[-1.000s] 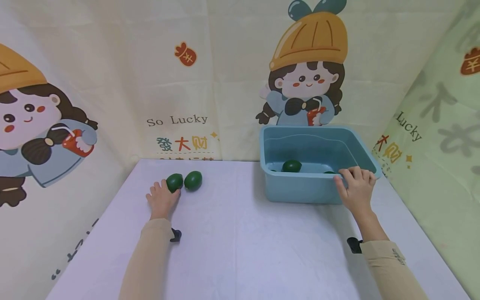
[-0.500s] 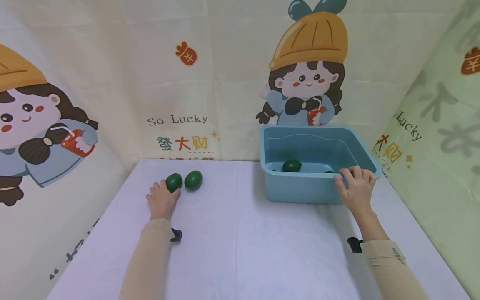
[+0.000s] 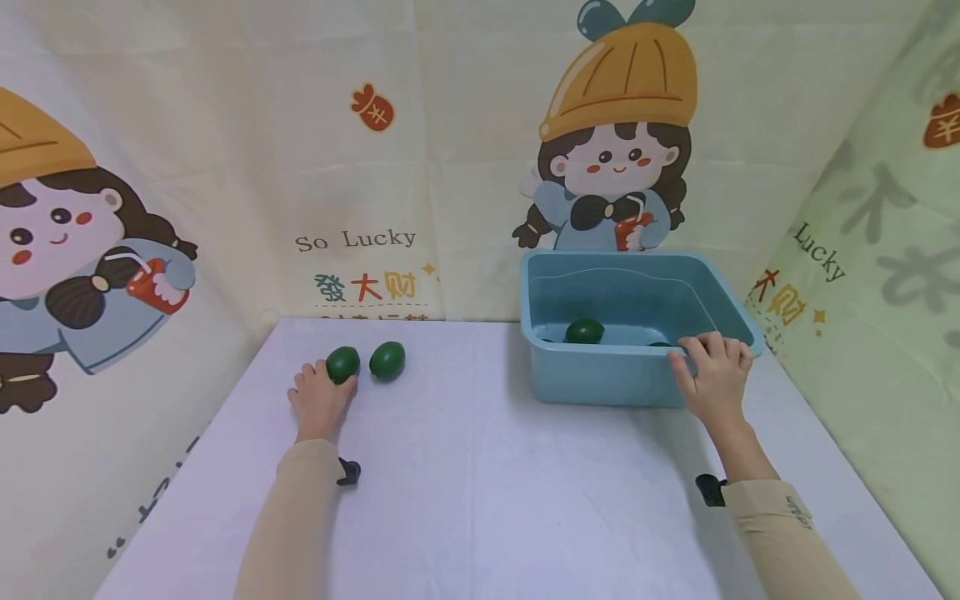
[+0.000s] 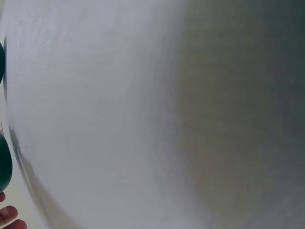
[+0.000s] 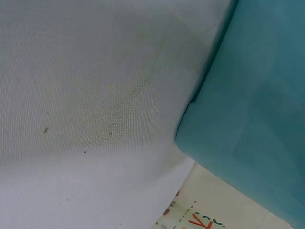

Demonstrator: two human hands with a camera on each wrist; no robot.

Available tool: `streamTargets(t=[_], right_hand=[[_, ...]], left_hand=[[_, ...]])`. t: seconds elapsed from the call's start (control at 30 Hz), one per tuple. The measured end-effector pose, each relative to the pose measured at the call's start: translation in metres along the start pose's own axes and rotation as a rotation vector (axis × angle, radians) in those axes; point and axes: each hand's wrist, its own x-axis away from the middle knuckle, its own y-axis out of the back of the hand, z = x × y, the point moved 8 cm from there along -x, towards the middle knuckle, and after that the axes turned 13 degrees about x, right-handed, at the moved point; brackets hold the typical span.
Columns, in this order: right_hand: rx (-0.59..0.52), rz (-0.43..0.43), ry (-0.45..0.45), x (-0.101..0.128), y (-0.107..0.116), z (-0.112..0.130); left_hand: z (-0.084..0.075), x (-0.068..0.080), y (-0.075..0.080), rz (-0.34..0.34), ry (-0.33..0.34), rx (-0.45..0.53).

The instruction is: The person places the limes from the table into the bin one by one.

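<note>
At the table's far left my left hand (image 3: 321, 404) grips a dark green lime (image 3: 343, 364), thumb on its near right side and fingers on its left. A second lime (image 3: 387, 361) lies just to the right, a small gap away. In the left wrist view, parts of both limes and a few fingertips (image 4: 7, 215) show at the left edge. My right hand (image 3: 714, 383) holds the front rim of a blue plastic bin (image 3: 607, 375) near its right corner, fingers bent over the edge and thumb outside. The right wrist view shows only the bin's outer wall (image 5: 257, 105) and the table.
Inside the bin sits another lime (image 3: 584, 331); the tip of a further green one (image 3: 660, 344) peeks over the front rim. A white cloth (image 3: 480, 483) covers the table. Printed cartoon curtains (image 3: 472, 167) close off the back and sides.
My left hand has shifted slightly left with its lime, widening the gap to the second lime. The right hand and the bin stay in place.
</note>
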Motion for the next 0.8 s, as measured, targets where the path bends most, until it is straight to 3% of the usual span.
streamTargets(t=[0.47,0.8], right_hand=[[-0.002,0.009,-0.005,0.001,-0.001,-0.001],[0.003,0.010,-0.008,0.001,-0.001,-0.001]], left_hand=[[-0.019,-0.006,0.006,-0.011,-0.064,-0.007],[-0.044,-0.009,0.007,-0.012,-0.138,-0.022]])
